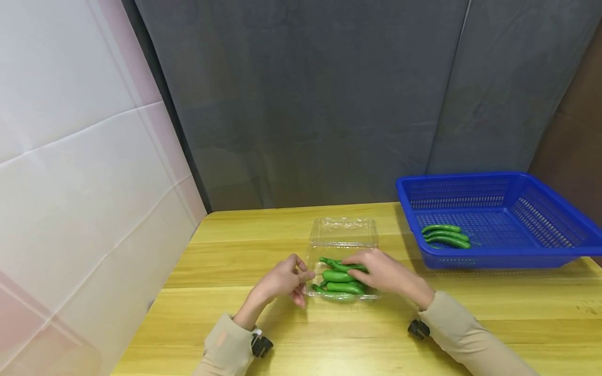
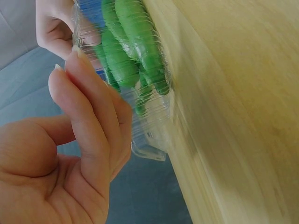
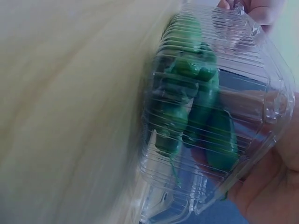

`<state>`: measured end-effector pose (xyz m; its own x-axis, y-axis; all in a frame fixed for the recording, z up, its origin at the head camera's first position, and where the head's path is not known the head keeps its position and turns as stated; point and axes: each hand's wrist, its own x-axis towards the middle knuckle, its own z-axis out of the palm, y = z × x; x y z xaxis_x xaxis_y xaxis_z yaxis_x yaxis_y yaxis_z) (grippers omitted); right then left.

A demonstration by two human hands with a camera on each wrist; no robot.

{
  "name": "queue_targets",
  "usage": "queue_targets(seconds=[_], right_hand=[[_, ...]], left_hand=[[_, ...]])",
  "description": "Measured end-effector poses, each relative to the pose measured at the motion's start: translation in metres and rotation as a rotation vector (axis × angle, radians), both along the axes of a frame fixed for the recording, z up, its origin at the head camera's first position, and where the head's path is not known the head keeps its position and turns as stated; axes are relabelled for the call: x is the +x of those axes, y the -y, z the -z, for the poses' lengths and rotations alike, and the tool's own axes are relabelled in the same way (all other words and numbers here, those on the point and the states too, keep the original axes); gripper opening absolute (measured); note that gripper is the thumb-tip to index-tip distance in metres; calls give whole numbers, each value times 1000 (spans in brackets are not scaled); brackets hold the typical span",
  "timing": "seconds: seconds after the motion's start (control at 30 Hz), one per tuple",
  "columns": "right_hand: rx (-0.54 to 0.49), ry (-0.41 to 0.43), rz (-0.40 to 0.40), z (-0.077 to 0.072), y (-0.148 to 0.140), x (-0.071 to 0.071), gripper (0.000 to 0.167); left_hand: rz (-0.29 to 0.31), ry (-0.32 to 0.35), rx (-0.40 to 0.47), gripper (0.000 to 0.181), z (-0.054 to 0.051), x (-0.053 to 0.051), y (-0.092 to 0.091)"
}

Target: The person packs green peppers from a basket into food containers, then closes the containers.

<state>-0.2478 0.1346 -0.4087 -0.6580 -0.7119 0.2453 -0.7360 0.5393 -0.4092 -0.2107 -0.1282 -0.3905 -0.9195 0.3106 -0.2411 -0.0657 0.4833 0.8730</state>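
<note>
In the head view a clear plastic container (image 1: pixel 345 232) lies with its lid folded back, several green peppers (image 1: pixel 343 288) inside. My left hand (image 1: pixel 287 279) pinches its left rim between thumb and fingers; the left wrist view shows the fingers (image 2: pixel 88 93) against the ribbed side. From the right, my right hand (image 1: pixel 383 270) reaches over the rim and grips a green pepper (image 1: pixel 350 267) at the upper right of the pile. Through the clear wall in the right wrist view, the right fingers are partly hidden behind peppers (image 3: pixel 222 140).
A blue perforated basket (image 1: pixel 498 256) stands at the right of the wooden table (image 1: pixel 329 339), with several green peppers (image 1: pixel 444 236) in its left part. A dark grey curtain (image 1: pixel 305 104) hangs behind the table, and a pale panel (image 1: pixel 84 183) stands on the left.
</note>
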Motion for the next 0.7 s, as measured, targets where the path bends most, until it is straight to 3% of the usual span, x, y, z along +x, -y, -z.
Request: queue_targets(seconds=[0.4,0.7], right_hand=[[-25,15,-2,2,0,-2,28],[-51,-24,-4,3,-3,-5,27]], left_hand=[[-10,3,-5,25,0,-1,-1],[-8,8,-14,25,-1,-3,-2]])
